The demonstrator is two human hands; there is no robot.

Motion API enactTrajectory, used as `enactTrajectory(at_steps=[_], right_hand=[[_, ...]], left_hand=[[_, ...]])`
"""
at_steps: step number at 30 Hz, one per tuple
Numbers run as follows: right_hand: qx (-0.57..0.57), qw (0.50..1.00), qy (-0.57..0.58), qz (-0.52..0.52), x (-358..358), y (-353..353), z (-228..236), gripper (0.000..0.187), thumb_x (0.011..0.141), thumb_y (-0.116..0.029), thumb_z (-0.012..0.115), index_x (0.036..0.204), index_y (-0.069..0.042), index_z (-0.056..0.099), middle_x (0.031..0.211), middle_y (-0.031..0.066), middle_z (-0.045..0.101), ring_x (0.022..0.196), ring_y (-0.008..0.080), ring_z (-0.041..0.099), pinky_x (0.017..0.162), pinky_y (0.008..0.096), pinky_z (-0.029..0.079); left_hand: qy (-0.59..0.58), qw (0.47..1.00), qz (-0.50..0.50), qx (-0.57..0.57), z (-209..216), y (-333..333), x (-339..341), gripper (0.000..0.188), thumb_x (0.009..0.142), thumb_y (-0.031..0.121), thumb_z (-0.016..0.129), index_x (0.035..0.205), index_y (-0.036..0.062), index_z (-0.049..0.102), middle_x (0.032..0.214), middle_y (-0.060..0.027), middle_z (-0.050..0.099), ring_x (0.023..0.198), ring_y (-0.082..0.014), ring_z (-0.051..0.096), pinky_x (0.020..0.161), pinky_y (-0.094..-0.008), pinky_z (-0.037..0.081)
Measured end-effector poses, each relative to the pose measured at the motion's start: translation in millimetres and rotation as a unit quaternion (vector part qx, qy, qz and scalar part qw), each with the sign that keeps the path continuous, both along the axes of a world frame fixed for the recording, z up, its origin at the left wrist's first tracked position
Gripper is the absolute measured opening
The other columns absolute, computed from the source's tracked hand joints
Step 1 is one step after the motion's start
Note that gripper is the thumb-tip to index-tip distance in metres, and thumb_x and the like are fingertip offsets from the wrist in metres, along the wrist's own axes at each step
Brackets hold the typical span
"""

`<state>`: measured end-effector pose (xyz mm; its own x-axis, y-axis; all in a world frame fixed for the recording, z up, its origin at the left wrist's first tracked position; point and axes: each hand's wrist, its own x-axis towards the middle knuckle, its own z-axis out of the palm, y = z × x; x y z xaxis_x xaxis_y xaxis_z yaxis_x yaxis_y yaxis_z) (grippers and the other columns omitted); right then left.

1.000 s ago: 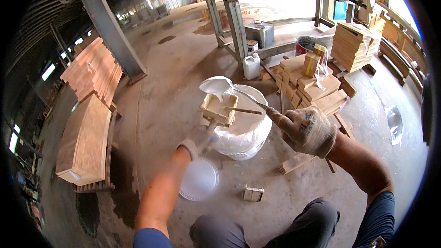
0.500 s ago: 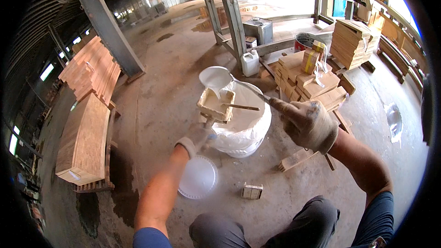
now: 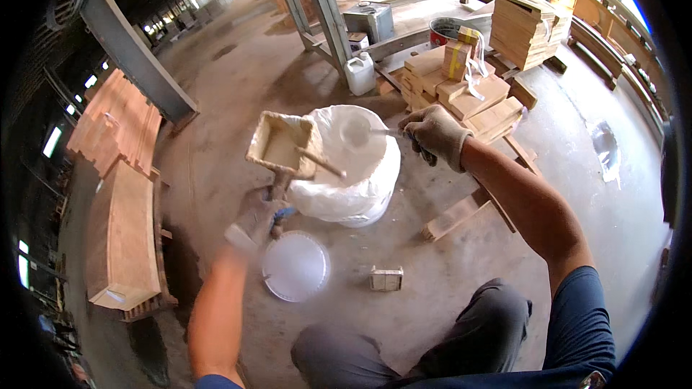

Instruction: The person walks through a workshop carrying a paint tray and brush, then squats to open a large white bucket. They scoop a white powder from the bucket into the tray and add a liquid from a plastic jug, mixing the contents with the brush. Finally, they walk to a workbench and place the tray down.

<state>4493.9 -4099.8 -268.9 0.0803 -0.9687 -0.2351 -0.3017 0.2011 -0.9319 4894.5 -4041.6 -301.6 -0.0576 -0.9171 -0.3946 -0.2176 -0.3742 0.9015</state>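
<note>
The gloved left hand (image 3: 261,217) clasps a square, cream-crusted, handled container (image 3: 280,145) just beyond it, while the gloved right hand (image 3: 438,137), well apart, closes round a pale, round-bowled ladle (image 3: 355,132) reaching leftward over the round, white, plastic-lined bucket (image 3: 353,200) between them.

Head cam, L one of side-by-side pair, wide fisheye. Sits above wearer's knees (image 3: 468,324), near side of white-lined bucket (image 3: 360,203); faces fwd & steeply down, bucket mid-frame. Knees close to lens, below bucket in view. View runs past bucket to metal-legged bench (image 3: 326,18), well farther off. Straight edges bend, frame corners black. Zone far L of bucket dim, prob. deep, hard to judge.
</note>
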Motion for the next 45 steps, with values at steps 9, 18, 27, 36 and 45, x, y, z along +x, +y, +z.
enactTrajectory(at_steps=[9,18,27,36,45], right_hand=[[0.168,0.983,-0.075,0.008,15.8,-67.7,-70.5,0.026,0.098,-0.02,0.073,0.09,0.005,0.069,0.075,0.0176,0.069,0.057,0.0297,0.068,0.052,0.0461,0.06],[0.156,0.983,-0.099,0.026,7.6,-52.5,-65.7,0.036,0.098,-0.027,0.075,0.091,0.007,0.068,0.076,0.02,0.07,0.058,0.0322,0.071,0.052,0.0465,0.061],[0.04,0.999,0.019,0.002,19.7,-24.0,-45.2,0.057,0.108,-0.045,0.059,0.091,0.007,0.074,0.076,0.0199,0.072,0.062,0.028,0.075,0.055,0.0425,0.064],[-0.239,0.945,0.134,0.178,-15.5,97.1,-131.2,0.022,0.102,-0.021,0.067,0.104,-0.001,0.075,0.083,0.0198,0.071,0.073,0.0288,0.07,0.074,0.0425,0.057],[0.043,0.853,0.36,0.375,-12.0,137.0,-268.8,0.065,0.087,-0.041,0.077,0.141,-0.006,0.067,0.129,0.0225,0.073,0.122,0.0382,0.069,0.108,0.0438,0.053]], left_hand=[[-0.042,0.997,-0.068,-0.004,35.6,58.0,-12.2,0.016,0.089,0.016,0.075,0.097,0.0024,0.07,0.08,-0.0057,0.069,0.064,-0.0139,0.064,0.055,-0.0284,0.051],[-0.019,0.987,-0.155,0.024,-31.4,82.3,11.0,0.065,0.105,0.051,0.065,0.146,0.0025,0.054,0.135,-0.0115,0.064,0.111,-0.0187,0.067,0.089,-0.0339,0.061],[0.077,0.985,-0.146,0.056,-65.1,105.0,8.2,0.077,0.096,0.053,0.077,0.15,0.0037,0.053,0.135,-0.009,0.064,0.109,-0.0161,0.066,0.083,-0.0288,0.061],[0.073,0.983,-0.069,0.154,-93.3,124.4,-19.7,0.046,0.095,0.013,0.076,0.135,-0.0046,0.061,0.112,-0.0085,0.07,0.092,-0.0135,0.066,0.073,-0.0274,0.057],[-0.013,0.97,-0.11,0.217,-126.3,118.5,-61.0,0.019,0.083,0.01,0.078,0.1,0.002,0.072,0.078,-0.0009,0.063,0.053,-0.0079,0.053,0.039,-0.0246,0.039]])
